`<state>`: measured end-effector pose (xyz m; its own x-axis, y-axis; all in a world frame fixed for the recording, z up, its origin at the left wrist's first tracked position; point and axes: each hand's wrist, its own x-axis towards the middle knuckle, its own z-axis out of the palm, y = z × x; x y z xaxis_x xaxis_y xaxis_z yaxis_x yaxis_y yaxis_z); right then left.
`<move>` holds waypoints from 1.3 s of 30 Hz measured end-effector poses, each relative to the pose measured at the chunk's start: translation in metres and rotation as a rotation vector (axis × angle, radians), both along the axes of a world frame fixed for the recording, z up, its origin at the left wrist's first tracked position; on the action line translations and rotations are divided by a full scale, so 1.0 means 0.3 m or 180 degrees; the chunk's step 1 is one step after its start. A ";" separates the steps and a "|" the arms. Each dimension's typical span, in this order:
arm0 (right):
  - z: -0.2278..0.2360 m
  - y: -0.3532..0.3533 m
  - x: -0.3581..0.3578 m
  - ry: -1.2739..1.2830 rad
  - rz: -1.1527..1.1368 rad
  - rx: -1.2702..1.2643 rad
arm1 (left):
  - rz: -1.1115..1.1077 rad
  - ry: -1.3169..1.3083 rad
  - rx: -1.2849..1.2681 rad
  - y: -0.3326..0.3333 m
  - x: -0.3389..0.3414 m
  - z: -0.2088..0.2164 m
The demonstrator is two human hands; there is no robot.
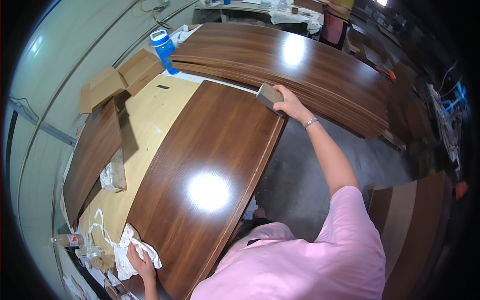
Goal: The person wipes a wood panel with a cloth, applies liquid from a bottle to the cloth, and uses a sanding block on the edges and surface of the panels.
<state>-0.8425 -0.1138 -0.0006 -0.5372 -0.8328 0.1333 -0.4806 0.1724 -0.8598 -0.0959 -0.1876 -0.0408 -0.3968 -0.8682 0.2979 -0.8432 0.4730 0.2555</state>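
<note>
Head view, brown board (207, 155) on yellowish table (155, 120), grey floor (295, 160), pale wall (70, 55)

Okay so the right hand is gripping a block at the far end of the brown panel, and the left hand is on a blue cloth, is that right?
Not quite: the cloth under the left hand is white, not blue, as the head view shows. The right hand does grip a block at the far end of the brown panel.
</note>
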 end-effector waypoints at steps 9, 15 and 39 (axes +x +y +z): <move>0.041 -0.190 0.213 0.0725 0.1313 0.0445 | 0.0060 0.0035 -0.0044 0.024 -0.035 0.024; -0.081 -0.365 -0.110 0.0783 0.0575 0.1832 | 0.0550 0.1420 0.0910 -0.005 0.063 0.053; -0.158 -0.465 -0.196 -0.1623 0.0280 0.2497 | 0.3107 0.3839 0.2531 0.438 0.635 0.064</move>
